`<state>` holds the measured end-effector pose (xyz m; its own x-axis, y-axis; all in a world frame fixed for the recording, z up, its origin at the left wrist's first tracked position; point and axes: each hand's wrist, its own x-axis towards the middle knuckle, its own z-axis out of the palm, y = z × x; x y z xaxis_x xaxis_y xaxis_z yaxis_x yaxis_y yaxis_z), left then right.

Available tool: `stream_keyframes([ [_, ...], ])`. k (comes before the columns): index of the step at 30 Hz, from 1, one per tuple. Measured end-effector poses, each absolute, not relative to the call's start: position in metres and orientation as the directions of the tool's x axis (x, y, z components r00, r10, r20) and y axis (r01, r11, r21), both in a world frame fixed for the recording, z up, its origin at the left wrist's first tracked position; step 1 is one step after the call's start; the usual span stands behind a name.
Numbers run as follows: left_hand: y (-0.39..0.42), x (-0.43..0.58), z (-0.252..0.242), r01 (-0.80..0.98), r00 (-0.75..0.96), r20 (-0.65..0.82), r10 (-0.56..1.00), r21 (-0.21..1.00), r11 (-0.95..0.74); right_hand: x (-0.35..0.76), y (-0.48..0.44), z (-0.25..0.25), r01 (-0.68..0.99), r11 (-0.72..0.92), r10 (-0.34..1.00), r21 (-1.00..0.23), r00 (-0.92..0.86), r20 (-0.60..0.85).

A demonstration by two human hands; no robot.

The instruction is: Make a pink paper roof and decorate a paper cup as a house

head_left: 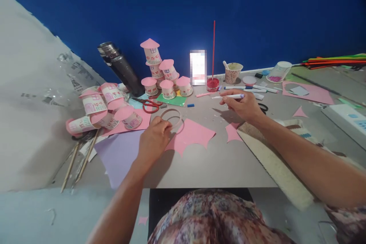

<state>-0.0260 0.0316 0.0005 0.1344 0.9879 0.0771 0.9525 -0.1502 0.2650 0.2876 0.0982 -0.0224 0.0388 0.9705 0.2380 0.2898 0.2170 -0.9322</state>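
Observation:
My left hand pinches the near-left edge of a pale, thin ring, which is tilted over the table. Beneath and beside it lies a pink paper sheet with curved bites cut from its lower edge. My right hand holds a white marker with a purplish end, roughly level above the tabletop. A smaller pink paper scrap lies below that hand. Red-handled scissors rest to the left, near several stacked paper cups with pink cone roofs.
A dark flask leans against the blue wall. More decorated cups lie at left above purple paper. A lit phone, a red pot with a stick, a patterned cup and a white power strip line the back and right.

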Motion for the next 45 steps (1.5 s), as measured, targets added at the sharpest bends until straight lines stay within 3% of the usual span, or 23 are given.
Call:
stream_keyframes([
  [6,0.06,-0.04,0.002,0.984,0.084,0.044,0.996,0.153,-0.089,0.292,0.099,-0.024,0.266,0.26,0.965,-0.928,-0.044,0.257],
  [12,0.1,0.003,0.005,0.935,0.286,0.084,0.954,0.195,-0.297,0.288,0.101,-0.035,0.154,0.18,0.982,-0.971,-0.086,0.168],
  [18,0.139,0.036,-0.012,0.897,0.377,0.053,0.925,0.226,-0.379,0.281,0.101,-0.044,0.099,0.078,0.994,-0.992,-0.082,0.07],
  [28,0.136,0.031,-0.019,0.687,0.503,0.079,0.861,0.568,-0.453,0.271,0.099,-0.039,-0.188,-0.051,0.995,-0.981,-0.094,-0.034],
  [33,0.132,0.032,-0.017,0.52,0.518,0.078,0.852,0.762,-0.386,0.272,0.096,-0.039,-0.197,-0.071,0.989,-0.978,-0.143,-0.043],
  [39,0.13,0.036,-0.024,0.412,0.525,0.06,0.849,0.855,-0.315,0.267,0.092,-0.039,-0.13,-0.067,0.991,-0.989,-0.122,-0.051],
  [45,0.125,0.039,-0.014,0.25,0.398,0.006,0.917,0.962,-0.114,0.253,0.088,-0.041,-0.355,-0.074,0.994,-0.932,-0.106,-0.039],
])
